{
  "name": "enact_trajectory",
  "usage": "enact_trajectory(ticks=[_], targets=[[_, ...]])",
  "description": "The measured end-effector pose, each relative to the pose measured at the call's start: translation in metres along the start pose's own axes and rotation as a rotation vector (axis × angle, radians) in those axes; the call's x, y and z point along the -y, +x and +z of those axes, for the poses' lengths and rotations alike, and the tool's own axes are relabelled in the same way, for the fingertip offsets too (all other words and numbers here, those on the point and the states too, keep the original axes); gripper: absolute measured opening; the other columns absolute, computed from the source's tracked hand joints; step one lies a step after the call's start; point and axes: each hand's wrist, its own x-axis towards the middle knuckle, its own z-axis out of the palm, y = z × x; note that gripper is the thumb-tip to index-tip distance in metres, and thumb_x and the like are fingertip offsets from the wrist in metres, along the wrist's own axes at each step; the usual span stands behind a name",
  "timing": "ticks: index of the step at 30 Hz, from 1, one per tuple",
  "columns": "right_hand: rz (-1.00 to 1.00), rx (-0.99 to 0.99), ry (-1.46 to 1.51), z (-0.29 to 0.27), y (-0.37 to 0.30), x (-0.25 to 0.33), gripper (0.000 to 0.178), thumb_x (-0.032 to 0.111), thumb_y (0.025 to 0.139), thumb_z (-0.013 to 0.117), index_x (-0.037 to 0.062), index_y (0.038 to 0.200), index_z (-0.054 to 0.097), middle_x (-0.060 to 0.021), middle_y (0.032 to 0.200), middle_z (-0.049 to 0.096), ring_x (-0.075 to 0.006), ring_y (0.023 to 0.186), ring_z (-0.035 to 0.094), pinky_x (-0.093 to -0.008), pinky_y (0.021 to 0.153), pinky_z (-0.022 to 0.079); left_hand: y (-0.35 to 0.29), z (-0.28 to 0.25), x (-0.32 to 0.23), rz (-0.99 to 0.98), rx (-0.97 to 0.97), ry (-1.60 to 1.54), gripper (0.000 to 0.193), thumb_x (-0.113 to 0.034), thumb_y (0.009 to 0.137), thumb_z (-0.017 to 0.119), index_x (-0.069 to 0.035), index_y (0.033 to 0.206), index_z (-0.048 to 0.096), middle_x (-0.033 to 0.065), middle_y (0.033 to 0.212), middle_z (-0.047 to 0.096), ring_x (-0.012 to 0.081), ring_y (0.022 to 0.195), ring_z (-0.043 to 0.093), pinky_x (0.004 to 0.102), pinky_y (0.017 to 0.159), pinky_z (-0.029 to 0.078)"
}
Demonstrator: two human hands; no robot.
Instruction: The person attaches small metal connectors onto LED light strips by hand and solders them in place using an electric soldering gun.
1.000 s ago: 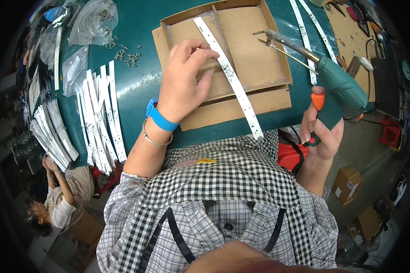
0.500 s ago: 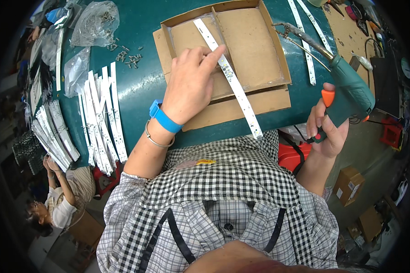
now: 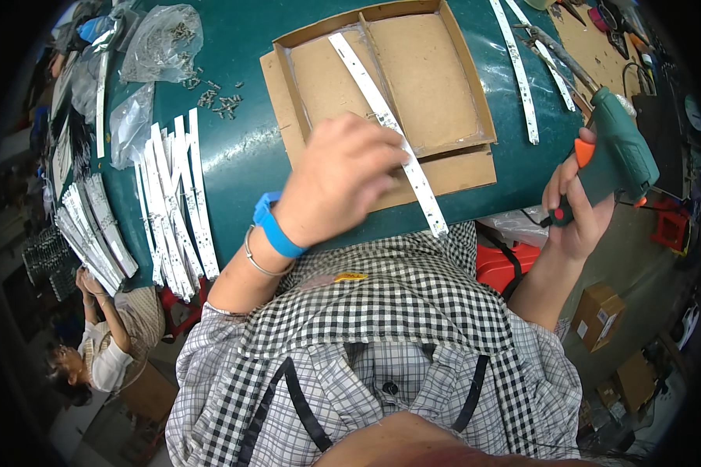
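A long white LED circuit-board strip lies slantwise across a shallow cardboard tray, its near end reaching past the tray's front flap. Over the strip's middle hovers my left hand, palm down with fingers bent and smeared by motion; whether it touches the strip I cannot tell. My right hand grips the handle of a green soldering gun with an orange trigger. The gun's metal barrel points up and left, over the right part of the table, apart from the strip on the tray.
Left on the green table lies a pile of white strips, with another bundle beyond. Small metal parts sit near a clear plastic bag. Two strips lie right of the tray. Another person sits at lower left.
My left hand has drawn back toward me along the strip, its pointing finger now bent. The soldering gun in my right hand has moved right, away from the tray. The strip has barely shifted.
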Motion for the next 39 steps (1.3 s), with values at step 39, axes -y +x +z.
enact_trajectory(ticks=[39], targets=[[-0.124,0.04,-0.289,0.057,-0.007,-0.022,0.066,-0.018,0.069,0.065,-0.0054,0.129,0.041,-0.0052,0.083,0.05,-0.0111,0.073,0.049,-0.0231,0.066,0.045,-0.124,-0.125,0.038,-0.387,0.24,0.407,0.017,-0.001,0.07,0.067,-0.005,0.087,0.069,0.0068,0.083,0.066,0.0265,0.08,0.057,0.0372,0.073,0.047]])
